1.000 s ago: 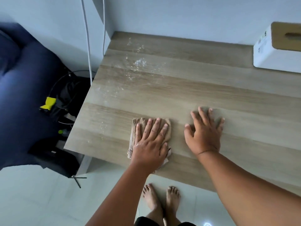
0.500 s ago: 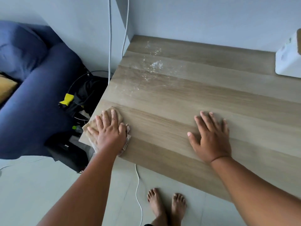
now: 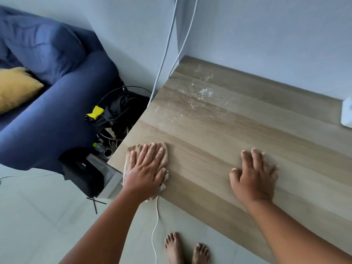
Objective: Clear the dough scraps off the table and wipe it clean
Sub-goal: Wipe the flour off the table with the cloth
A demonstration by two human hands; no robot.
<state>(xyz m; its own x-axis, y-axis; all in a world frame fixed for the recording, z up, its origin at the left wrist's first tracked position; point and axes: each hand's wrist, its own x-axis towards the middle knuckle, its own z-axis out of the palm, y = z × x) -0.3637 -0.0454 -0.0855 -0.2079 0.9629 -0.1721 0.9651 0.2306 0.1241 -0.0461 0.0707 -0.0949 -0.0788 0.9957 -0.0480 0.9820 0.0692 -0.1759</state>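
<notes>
Cloth [image 3: 165, 149] back from table [image 3: 219, 134] corner (slightly) | left hand [image 3: 145, 173] flat on it | right hand [image 3: 254, 177] flat, unmoved

My left hand [image 3: 145, 172] lies flat with fingers straight and together, while my right hand [image 3: 254, 176] rests palm-down, fingers spread.

Bare forearms, bare hands [image 3: 145, 173], bare feet [image 3: 187, 248], no sleeves

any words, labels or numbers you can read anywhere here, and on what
None can be read.
White box at the table's right edge: a few dark marks on its side, too small and blurred to read.
Cloth under the left hand: no print visible.
</notes>
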